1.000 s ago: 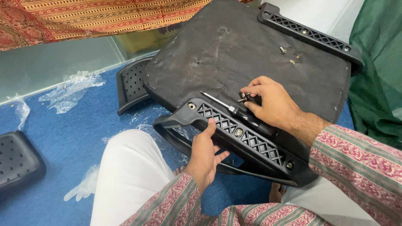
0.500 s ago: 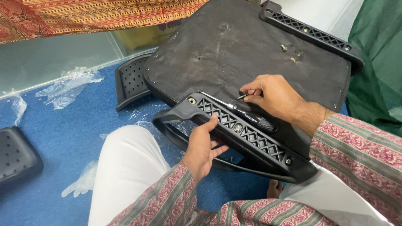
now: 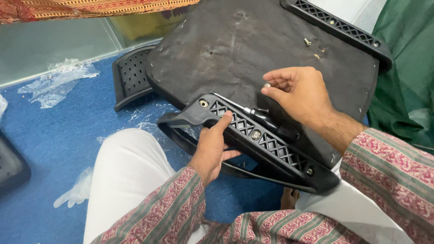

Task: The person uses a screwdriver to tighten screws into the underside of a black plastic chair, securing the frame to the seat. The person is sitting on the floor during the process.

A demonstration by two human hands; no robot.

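At frame centre, the left hand (image 3: 213, 151) grips the black armrest (image 3: 253, 135), fingers curled over its ribbed edge. The right hand (image 3: 300, 95) pinches a small silver screw (image 3: 267, 84) above the dark seat underside (image 3: 253, 49), other fingers loosely spread.

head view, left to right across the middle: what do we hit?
Black plastic piece at the left edge → crumpled clear plastic → perforated black panel → left hand → right hand → green cloth.

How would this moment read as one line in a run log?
left hand: steadies black armrest | right hand: pinches small screw over seat underside | screwdriver: lying on seat
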